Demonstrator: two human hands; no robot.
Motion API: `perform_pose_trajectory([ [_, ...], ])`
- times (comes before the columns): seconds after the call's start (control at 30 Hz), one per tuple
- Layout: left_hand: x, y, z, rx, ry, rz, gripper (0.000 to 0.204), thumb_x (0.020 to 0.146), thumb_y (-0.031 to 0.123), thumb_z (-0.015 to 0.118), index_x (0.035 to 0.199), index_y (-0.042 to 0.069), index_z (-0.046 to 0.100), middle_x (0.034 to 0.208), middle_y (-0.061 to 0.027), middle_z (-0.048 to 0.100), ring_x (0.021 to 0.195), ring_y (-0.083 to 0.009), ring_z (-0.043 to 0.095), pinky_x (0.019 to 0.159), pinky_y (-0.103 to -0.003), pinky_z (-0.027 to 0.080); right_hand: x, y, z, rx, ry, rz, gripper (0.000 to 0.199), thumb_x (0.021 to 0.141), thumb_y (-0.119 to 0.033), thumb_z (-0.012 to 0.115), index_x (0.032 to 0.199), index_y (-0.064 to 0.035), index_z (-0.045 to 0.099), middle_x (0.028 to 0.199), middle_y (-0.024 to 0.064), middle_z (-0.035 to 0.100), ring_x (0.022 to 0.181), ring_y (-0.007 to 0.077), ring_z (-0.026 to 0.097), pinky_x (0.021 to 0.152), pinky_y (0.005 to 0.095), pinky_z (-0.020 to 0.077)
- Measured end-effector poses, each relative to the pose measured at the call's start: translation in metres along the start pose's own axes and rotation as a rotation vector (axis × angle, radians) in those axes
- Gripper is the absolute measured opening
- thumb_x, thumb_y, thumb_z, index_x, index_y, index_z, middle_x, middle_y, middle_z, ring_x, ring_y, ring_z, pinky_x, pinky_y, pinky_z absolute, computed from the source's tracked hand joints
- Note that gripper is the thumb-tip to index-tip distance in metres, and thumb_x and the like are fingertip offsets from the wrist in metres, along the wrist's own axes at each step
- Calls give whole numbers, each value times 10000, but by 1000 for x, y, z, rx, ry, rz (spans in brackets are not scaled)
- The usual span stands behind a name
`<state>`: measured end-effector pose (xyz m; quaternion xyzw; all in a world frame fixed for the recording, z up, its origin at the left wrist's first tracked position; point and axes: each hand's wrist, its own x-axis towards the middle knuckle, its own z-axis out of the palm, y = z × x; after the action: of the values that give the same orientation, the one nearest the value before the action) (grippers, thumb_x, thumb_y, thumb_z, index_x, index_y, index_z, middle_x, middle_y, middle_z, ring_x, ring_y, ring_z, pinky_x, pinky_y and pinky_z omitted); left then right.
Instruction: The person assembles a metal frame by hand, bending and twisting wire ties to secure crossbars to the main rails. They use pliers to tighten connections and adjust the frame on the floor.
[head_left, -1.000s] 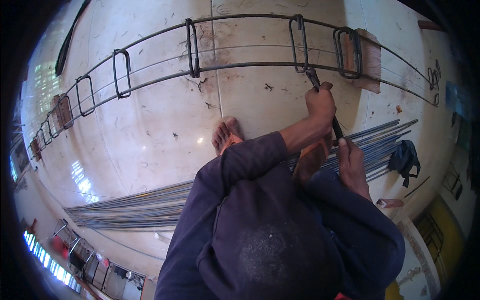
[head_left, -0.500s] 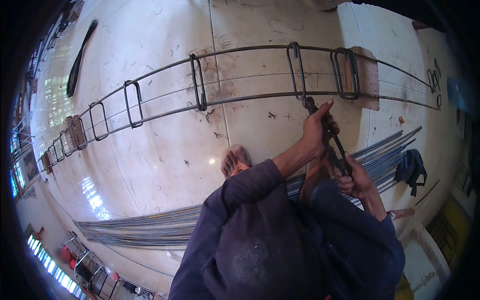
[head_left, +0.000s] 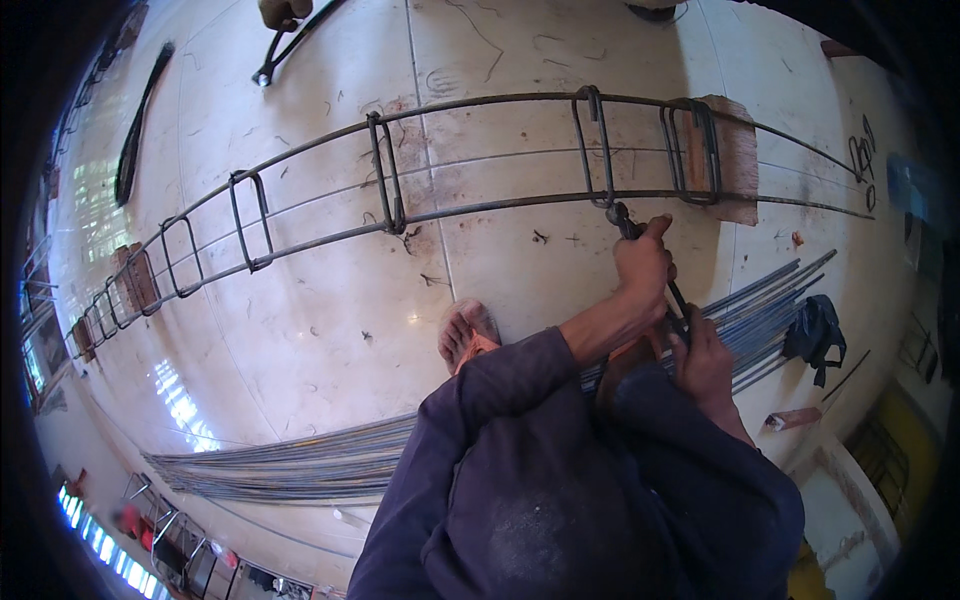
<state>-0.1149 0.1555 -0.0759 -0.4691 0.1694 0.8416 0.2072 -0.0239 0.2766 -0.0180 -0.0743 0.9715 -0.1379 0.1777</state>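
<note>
Long-handled pincers point(head_left: 628, 226) reach up to the near bar of a rebar frame point(head_left: 500, 204), their jaws at the foot of a rectangular stirrup point(head_left: 606, 150). My left hand point(head_left: 643, 262) is closed round the pincers just behind the jaws, thumb lying on top. Lower down, my right hand point(head_left: 705, 360) is wrapped round the handle end. Whatever the jaws bite on is too small to make out. Just right of them, several stirrups point(head_left: 712, 150) stand bunched over a wooden block point(head_left: 738, 165).
Loose steel rods point(head_left: 290, 465) lie along the floor on my near side, passing under me. A black plastic bag point(head_left: 815, 330) rests on their right end. Another person's hand point(head_left: 284, 12) holds a second pair of pincers point(head_left: 265, 76) at the far side. My bare foot point(head_left: 467, 330) stands near the frame.
The other person's hand and pincers have come into view at the far side. My right hand has turned and moved closer to my left along the tool. The jaws stay at the same stirrup.
</note>
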Motion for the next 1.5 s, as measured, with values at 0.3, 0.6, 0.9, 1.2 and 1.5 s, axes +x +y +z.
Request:
perform_pose_trajectory([
  [0.3,5,-1,-17,111,-71,138,243,804,275,663,718,71,564,532,-12,431,430,-146,401,437,-305,347,13,23,-7,1472,-785,756,508,922,-529,393,961,-41,530,649,5,514,478,71,420,370,216,310],
  [0.6,19,-9,-11,-183,-301,-110,197,880,224,552,709,151,485,494,64,224,390,-87,225,383,-254,208,8,19,-21,1129,-346,475,367,923,-358,449,1053,-22,520,721,59,584,550,149,541,481,268,438],
  [0.9,24,-13,-5,-209,-226,46,49,831,138,589,823,93,569,515,54,260,380,-79,269,377,-256,228,5,-2,-28,172,-73,94,438,811,-246,604,1149,17,509,888,239,619,794,374,631,683,407,500],
  [1.2,11,-9,2,105,62,83,205,814,214,623,905,33,594,585,24,356,469,-102,358,456,-270,368,7,37,4,339,-162,87,453,872,-370,511,1131,1,527,847,214,614,732,349,627,628,414,488],
  [1.5,4,8,-8,70,-34,10,320,763,321,694,840,47,548,599,-5,433,486,-135,440,519,-276,439,7,75,28,1794,-804,585,471,952,-449,335,1074,-25,500,599,-17,440,439,113,339,409,227,279],
])
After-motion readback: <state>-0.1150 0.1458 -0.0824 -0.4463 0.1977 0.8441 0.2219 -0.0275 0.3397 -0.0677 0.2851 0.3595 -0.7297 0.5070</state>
